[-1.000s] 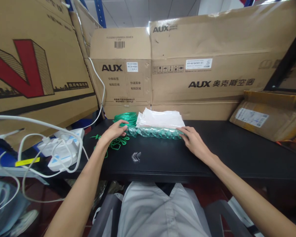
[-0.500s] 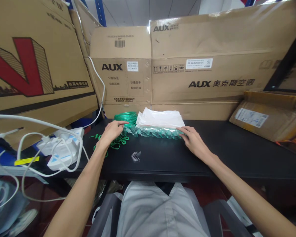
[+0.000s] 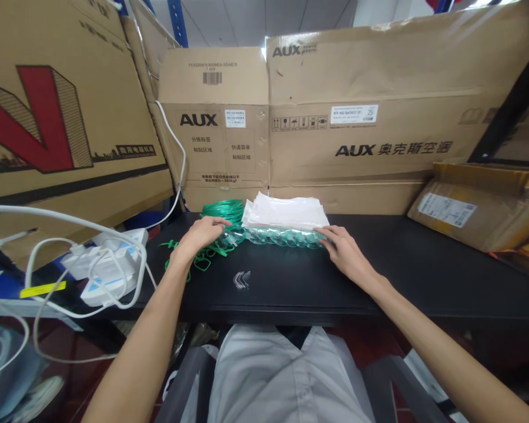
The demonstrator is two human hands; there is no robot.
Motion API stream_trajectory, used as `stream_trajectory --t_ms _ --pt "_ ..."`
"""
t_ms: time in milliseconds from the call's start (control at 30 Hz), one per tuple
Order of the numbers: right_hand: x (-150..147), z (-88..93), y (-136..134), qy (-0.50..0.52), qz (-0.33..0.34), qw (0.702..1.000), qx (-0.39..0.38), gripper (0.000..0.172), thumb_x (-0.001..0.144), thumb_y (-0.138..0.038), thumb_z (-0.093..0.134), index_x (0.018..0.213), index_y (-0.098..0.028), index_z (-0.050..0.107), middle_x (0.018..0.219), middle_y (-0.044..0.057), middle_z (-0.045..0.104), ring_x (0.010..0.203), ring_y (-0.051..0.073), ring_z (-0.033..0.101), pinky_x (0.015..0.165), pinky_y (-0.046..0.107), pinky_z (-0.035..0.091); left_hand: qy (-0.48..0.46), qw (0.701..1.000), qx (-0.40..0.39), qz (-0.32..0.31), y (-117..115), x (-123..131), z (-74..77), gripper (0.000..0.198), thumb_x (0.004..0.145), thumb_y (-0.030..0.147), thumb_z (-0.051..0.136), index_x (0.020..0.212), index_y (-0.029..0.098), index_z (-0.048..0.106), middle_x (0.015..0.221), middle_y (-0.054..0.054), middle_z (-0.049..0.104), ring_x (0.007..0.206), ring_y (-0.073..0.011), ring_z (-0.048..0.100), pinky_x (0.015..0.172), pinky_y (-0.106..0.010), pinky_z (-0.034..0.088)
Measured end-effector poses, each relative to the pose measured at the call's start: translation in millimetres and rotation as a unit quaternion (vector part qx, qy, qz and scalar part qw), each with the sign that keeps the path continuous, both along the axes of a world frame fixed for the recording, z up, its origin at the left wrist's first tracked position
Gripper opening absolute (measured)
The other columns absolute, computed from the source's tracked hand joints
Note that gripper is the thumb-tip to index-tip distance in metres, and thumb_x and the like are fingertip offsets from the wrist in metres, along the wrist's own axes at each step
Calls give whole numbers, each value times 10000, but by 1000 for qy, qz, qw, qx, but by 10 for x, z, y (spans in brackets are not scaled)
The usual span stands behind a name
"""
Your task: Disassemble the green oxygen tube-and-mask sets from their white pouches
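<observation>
At the far middle of the tabletop (image 3: 312, 288) lies a row of clear green pieces (image 3: 286, 237), just on the near side of the white bags (image 3: 286, 212). The right hand (image 3: 344, 251) touches its right end, half curled; the left hand (image 3: 204, 232) is by its left end. Whether either grip pinches anything, I cannot tell. Leftward lie a coil (image 3: 223, 208) and straps (image 3: 207, 257); nearer, wires (image 3: 241, 280). Uneven pressure could buckle the row; a leftward drag could snag the straps.
</observation>
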State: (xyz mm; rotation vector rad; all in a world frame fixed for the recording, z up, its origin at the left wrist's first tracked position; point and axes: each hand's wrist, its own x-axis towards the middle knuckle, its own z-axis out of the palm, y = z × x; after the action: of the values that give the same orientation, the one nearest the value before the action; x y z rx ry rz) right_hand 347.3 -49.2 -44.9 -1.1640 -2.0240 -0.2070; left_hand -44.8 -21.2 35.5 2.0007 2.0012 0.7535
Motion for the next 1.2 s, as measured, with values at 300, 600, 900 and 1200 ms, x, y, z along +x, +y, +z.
stream_trajectory --t_ms 300,600,900,1200 --pt "-184 281 -301 103 -2 993 60 345 1041 -349 462 1246 -268 728 1263 118 677 1196 308 625 1079 509 483 -79 992 68 -71 -316 219 299 379 907 355 537 1189 256 770 1006 -10 795 847 -212 681 784 -278 497" --pt "-729 172 -681 59 101 991 -68 450 973 -443 638 1408 -331 621 1328 68 686 1234 289 643 1082 460 510 -71 970 -16 -232 -578 958 -59 382 943 349 572 1275 256 736 983 -32 804 837 -216 733 753 -277 538" --pt "-763 83 -616 59 123 981 -136 392 1005 -339 592 1395 -326 631 1288 67 699 1209 273 651 1078 456 503 34 979 -25 -198 -991 241 -174 468 878 564 650 1297 362 703 1223 -21 725 1076 -259 681 945 -296 497" --pt "-816 86 -578 98 114 978 -145 365 992 -317 621 1353 -291 668 1253 78 717 1163 260 674 1044 427 518 8 976 -66 -208 -1056 91 -436 450 866 461 682 1297 333 702 1242 -34 668 1066 -256 643 946 -333 508"
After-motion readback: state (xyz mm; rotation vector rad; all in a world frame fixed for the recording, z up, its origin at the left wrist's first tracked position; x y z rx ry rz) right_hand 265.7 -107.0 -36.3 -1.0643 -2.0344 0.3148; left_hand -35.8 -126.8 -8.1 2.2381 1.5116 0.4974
